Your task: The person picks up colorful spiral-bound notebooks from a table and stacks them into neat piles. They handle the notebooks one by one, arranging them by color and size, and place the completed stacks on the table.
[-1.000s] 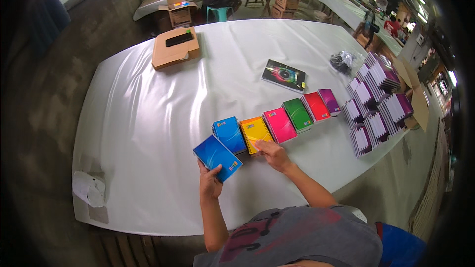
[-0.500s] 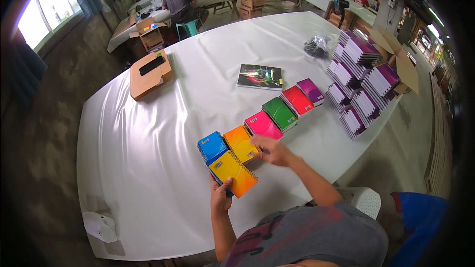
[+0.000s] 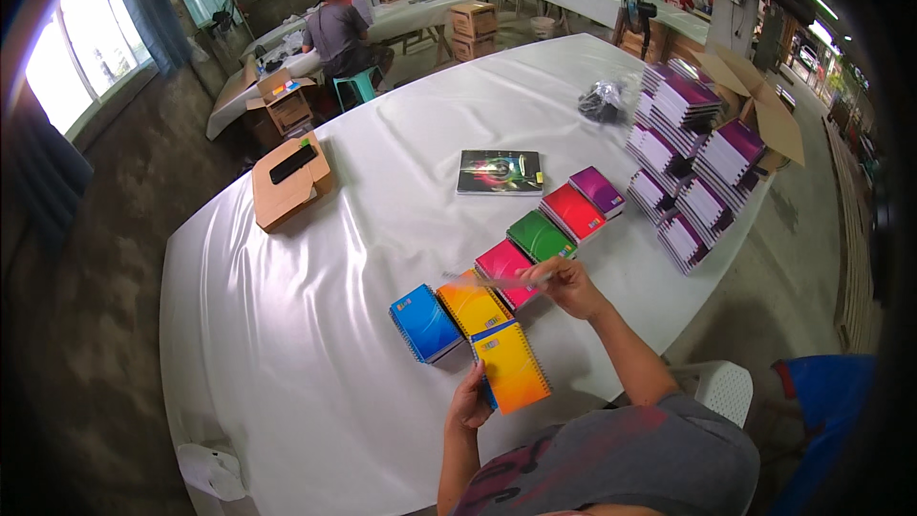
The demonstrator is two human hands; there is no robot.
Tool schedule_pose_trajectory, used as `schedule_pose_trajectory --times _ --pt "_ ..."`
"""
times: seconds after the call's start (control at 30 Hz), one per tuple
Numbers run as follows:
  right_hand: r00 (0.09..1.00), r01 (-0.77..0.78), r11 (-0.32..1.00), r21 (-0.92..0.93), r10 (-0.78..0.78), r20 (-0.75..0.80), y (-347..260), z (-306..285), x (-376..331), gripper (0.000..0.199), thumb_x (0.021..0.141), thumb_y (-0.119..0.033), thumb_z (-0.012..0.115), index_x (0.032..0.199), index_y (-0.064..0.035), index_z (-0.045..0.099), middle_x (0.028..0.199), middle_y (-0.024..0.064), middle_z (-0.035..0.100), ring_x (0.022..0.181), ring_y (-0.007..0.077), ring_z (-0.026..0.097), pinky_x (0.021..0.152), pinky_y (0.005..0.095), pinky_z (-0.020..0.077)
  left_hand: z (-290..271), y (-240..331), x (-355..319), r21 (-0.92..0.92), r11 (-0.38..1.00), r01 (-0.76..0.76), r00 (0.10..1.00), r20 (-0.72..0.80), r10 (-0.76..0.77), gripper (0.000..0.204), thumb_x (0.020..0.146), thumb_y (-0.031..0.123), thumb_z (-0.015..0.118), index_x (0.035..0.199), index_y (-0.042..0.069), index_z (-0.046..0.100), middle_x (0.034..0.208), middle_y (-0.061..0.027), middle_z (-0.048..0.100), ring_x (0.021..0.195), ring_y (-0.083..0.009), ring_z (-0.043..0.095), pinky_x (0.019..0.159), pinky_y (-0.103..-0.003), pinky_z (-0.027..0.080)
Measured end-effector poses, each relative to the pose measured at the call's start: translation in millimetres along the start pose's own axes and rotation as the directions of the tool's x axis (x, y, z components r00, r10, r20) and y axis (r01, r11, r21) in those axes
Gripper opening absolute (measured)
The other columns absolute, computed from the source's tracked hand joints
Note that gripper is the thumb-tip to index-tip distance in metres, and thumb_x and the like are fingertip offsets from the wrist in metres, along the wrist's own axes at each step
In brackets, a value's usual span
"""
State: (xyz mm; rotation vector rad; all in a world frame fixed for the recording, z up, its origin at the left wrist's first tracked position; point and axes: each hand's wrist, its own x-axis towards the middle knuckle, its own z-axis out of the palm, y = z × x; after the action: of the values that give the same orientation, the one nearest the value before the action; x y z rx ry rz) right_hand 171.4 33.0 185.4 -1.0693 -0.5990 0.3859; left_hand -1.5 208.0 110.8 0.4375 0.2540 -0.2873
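My left hand (image 3: 470, 399) grips a yellow-orange spiral notebook (image 3: 514, 368) from its left side, thumb near its edge. Blue shows beneath it, so at least one blue notebook is held under it. My right hand (image 3: 570, 287) pinches the end of a thin notebook (image 3: 487, 280), seen nearly edge-on and blurred; its cover colour is hidden. It hovers over the yellow-orange stack (image 3: 470, 303) and the pink stack (image 3: 506, 268). Left of these lies a blue stack (image 3: 424, 320). Green (image 3: 541, 235), red (image 3: 573, 208) and purple (image 3: 598, 190) stacks continue the diagonal row.
A dark-covered notebook (image 3: 500, 172) lies beyond the row. Tall piles of purple spiral notebooks (image 3: 683, 162) stand at the right beside an open carton (image 3: 778, 119). A flat cardboard box (image 3: 287, 189) carries a black phone (image 3: 292, 163). Someone sits at a far table.
My right hand has lifted a notebook from the yellow-orange stack. My left hand has moved right with its notebooks, uncovering the blue stack. The view has shifted slightly.
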Motion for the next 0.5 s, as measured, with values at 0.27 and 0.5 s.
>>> schedule_pose_trajectory --times 0.27,0.5 --pt "0.623 -0.276 0.853 -0.443 0.510 0.594 -4 8 11 0.029 0.076 0.000 0.058 0.105 -0.0054 0.060 0.133 0.0122 0.043 0.133 0.0225 0.022 0.108 0.0387 0.0206 -6 -5 -2 -0.003 0.991 0.132 0.988 0.081 -0.132 0.051 0.085 0.033 0.053 0.125 0.004 0.040 0.117 -0.0143 0.052 0.103 -0.0269 0.056 0.085 -0.043 0.048" --pt "0.977 0.000 0.087 -0.996 0.214 0.019 14 -61 9 0.051 0.076 -0.005 0.059 0.125 -0.0137 0.048 0.138 0.0082 0.035 0.131 0.0244 0.027 0.107 0.0465 0.0200 -1 -11 -6 0.001 0.992 0.129 0.987 -0.099 -0.129 0.040 0.081 0.010 0.058 0.117 0.003 0.046 0.104 -0.0117 0.058 0.092 -0.0245 0.061 0.078 -0.041 0.052"
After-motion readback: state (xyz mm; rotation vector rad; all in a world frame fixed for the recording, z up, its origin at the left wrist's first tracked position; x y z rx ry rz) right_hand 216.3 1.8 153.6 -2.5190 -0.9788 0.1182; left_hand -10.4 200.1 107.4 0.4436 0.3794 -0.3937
